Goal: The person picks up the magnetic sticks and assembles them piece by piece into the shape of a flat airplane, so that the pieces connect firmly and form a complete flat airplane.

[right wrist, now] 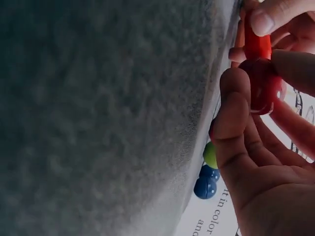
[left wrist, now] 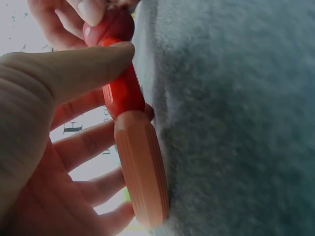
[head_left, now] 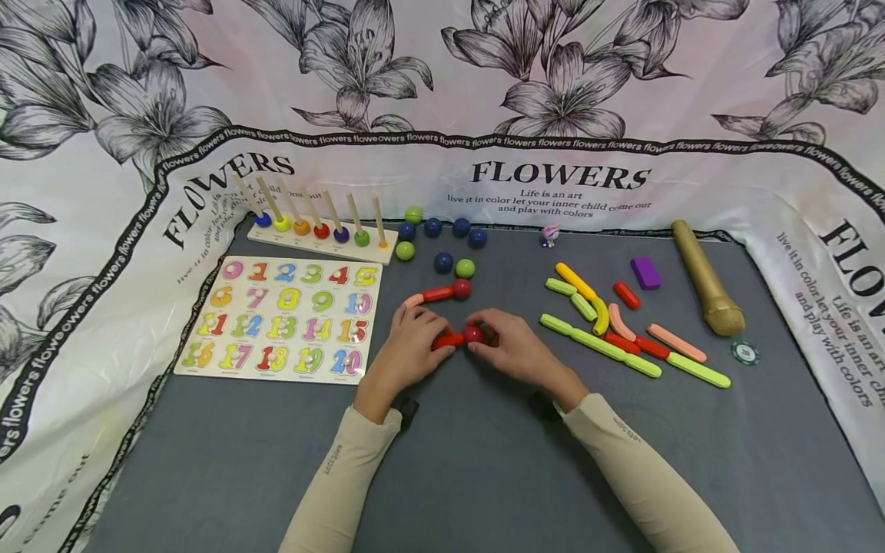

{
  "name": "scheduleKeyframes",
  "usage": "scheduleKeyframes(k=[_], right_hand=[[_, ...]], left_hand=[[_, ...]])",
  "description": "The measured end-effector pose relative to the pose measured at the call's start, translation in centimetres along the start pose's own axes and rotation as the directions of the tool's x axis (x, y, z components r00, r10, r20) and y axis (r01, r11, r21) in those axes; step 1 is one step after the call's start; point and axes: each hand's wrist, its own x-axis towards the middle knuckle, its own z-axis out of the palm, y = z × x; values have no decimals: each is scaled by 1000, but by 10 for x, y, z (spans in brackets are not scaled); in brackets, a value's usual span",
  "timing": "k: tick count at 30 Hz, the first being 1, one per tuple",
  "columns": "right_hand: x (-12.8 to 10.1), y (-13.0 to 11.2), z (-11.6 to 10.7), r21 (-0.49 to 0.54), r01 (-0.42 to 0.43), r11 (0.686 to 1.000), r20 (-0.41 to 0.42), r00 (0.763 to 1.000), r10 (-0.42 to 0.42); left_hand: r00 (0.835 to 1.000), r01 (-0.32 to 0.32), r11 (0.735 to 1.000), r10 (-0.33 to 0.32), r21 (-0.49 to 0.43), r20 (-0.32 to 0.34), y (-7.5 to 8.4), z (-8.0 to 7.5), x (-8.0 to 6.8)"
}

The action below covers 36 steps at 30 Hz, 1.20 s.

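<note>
My left hand (head_left: 406, 347) grips a red stick piece (head_left: 449, 341) between thumb and fingers. In the left wrist view, a peach stick piece (left wrist: 141, 169) lines up end to end with that red one, along the fingers. A dark red ball (head_left: 473, 335) touches the other end of the red piece, pinched by thumb and fingers of my right hand (head_left: 517, 347). Just beyond the hands lies a similar row: a peach piece (head_left: 413, 299), a red piece (head_left: 438, 293) and a red ball (head_left: 462, 288).
Blue balls (head_left: 443, 263) and green balls (head_left: 465, 268) lie behind the hands. A number board (head_left: 276, 319) and a peg stand (head_left: 321, 240) are left. Rightward lie several coloured sticks (head_left: 601, 346), a purple block (head_left: 646, 273), a gold microphone (head_left: 707, 280), a chip (head_left: 745, 352) and a figurine (head_left: 550, 235).
</note>
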Motion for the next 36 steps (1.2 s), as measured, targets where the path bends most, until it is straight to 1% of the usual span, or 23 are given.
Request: scheduleKeyframes(k=[4, 8, 10, 12, 15, 17, 20, 23, 27, 30, 31, 34, 36], right_hand=[[-6, 0, -3, 2, -15, 1000, 1, 1000, 15], [-11, 3, -16, -13, -38, 999, -6, 999, 38], [-14, 8, -24, -47, -44, 998, -36, 998, 42], [-16, 13, -34, -109, -71, 991, -79, 995, 63], [-19, 25, -51, -204, -147, 968, -157, 981, 115], [-19, 33, -64, -250, -225, 942, -205, 963, 176], [-19, 47, -82, -300, -295, 907, -239, 944, 228], [-14, 57, -94, -342, -307, 888, -220, 945, 242], [-5, 69, -100, -401, -299, 866, -144, 954, 262], [1, 75, -100, -455, -316, 832, -95, 947, 308], [2, 76, -99, -473, -324, 820, -85, 943, 323], [5, 76, -99, -486, -357, 798, -88, 928, 362], [6, 72, -100, -471, -368, 802, -107, 926, 362]], left_hand=[[1000, -20, 1000, 19, 6, 18, -1, -1, -4], [999, -40, 999, 40, 8, 33, -3, -2, -7], [998, -49, 999, 49, -3, 39, -5, -2, -9], [998, -49, 999, 50, -20, 48, -5, -3, -11], [997, -46, 998, 49, -46, 60, -6, -4, -13], [997, -49, 997, 52, -56, 63, -7, -5, -14], [995, -71, 995, 75, -65, 62, -8, -6, -16], [994, -93, 993, 98, -76, 55, -9, -7, -17], [993, -109, 990, 112, -92, 32, -9, -6, -18], [994, -106, 988, 106, -108, -6, -8, -3, -17], [994, -106, 988, 103, -111, -30, -8, -2, -16], [994, -65, 990, 53, -126, -99, -8, -1, -12], [991, -19, 992, 2, -124, -135, -10, -2, -6]])
